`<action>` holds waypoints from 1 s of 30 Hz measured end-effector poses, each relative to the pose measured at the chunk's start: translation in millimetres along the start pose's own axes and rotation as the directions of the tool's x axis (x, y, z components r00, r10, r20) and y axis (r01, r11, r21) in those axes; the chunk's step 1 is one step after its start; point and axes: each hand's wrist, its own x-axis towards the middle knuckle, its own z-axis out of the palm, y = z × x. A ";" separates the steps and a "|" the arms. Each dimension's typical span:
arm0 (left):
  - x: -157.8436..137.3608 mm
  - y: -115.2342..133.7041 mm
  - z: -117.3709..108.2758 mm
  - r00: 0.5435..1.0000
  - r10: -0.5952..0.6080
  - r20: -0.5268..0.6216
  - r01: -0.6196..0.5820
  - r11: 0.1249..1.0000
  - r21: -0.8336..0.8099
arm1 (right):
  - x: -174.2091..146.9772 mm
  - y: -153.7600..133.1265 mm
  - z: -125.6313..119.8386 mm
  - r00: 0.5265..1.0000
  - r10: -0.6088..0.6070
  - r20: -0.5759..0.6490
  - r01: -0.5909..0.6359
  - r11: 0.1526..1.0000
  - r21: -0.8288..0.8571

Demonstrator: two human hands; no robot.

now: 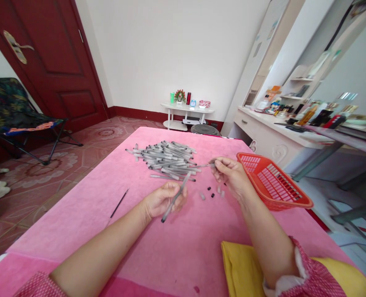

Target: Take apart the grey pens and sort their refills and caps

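Below both hands, the person's sleeves (317, 275) run out of the frame, and a yellow cloth (241, 266) lies partly hidden under the right forearm. The left hand (167, 199) is closed round a pen (175, 199), which slants up and away; the fingers cover part of its middle, and blur softens its upper end. Left of that hand, a dark refill (119, 203) lies on the pink tablecloth (86, 231), its near end hard to make out.

The right hand (232, 175) pinches a thin piece (212, 163) between thumb and fingers, pointing left toward the pile; its ends are too blurred to tell what it is. Just below the right hand lie small caps (213, 195), black and clear, some partly hidden by the fingers. To its right sits a red basket (274, 181), partly behind the forearm.

Beyond the left hand is the pile of pens (170, 156), overlapping so that many are covered. Farther off, right of the right hand, a dresser (263, 128) holds crowded bottles, labels unreadable. Straight beyond both hands stands a small white stand (187, 108); far left, a chair (15, 107) and a door (62, 62) are cut off by the frame.
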 end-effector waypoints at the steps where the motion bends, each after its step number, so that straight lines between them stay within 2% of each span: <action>1: 1.3 1.1 -2.7 0.998 0.050 -0.047 -0.053 0.997 -0.057 | 1.3 0.4 -3.1 1.000 0.007 -0.018 -0.008 0.999 -0.048; 3: 3.6 4.7 -9.4 0.980 0.130 -0.153 -0.153 0.976 -0.154 | 2.4 4.0 -5.0 0.999 0.033 0.015 -0.029 0.980 -0.199; 5: 4.7 8.8 -16.1 0.952 0.163 -0.259 -0.223 0.950 -0.219 | 1.1 11.7 -1.9 0.983 0.101 0.155 -0.042 0.936 -0.349; 7: 5.1 12.1 -20.7 0.926 0.166 -0.340 -0.258 0.934 -0.246 | -2.0 21.7 4.0 0.926 0.214 0.312 -0.051 0.888 -0.457; 9: 5.4 13.4 -22.7 0.903 0.162 -0.398 -0.274 0.931 -0.242 | -5.5 30.8 9.9 0.873 0.299 0.384 -0.044 0.834 -0.550; 10: 5.8 13.3 -22.9 0.894 0.163 -0.418 -0.278 0.932 -0.232 | -7.0 34.0 12.0 0.865 0.317 0.390 -0.026 0.804 -0.594; 12: 7.3 11.7 -22.7 0.879 0.175 -0.444 -0.287 0.937 -0.200 | -8.4 37.1 14.7 0.887 0.286 0.363 0.033 0.745 -0.666; 14: 9.5 9.0 -22.9 0.868 0.203 -0.454 -0.303 0.940 -0.159 | -8.1 36.0 16.7 0.927 0.211 0.310 0.067 0.720 -0.691; 17: 12.7 4.9 -24.6 0.844 0.257 -0.471 -0.339 0.936 -0.096 | -7.3 30.2 24.2 0.964 0.120 0.236 0.046 0.802 -0.596; 19: 14.1 3.1 -25.9 0.824 0.295 -0.484 -0.366 0.929 -0.057 | -8.7 26.8 33.2 0.953 0.138 0.270 0.006 0.882 -0.472; 21: 14.8 2.2 -26.8 0.804 0.336 -0.490 -0.396 0.918 -0.020 | -12.0 25.4 43.3 0.922 0.202 0.331 -0.073 0.928 -0.365; 23: 14.9 2.1 -26.9 0.784 0.368 -0.500 -0.424 0.906 0.003 | -16.0 26.1 51.9 0.889 0.272 0.369 -0.166 0.941 -0.293; 25: 14.8 2.3 -26.4 0.769 0.381 -0.514 -0.438 0.899 0.013 | -19.4 27.9 57.9 0.876 0.313 0.366 -0.236 0.942 -0.238; 30: 14.6 1.9 -23.4 0.750 0.414 -0.515 -0.455 0.889 0.051 | -22.2 31.0 62.0 0.904 0.309 0.295 -0.281 0.950 -0.134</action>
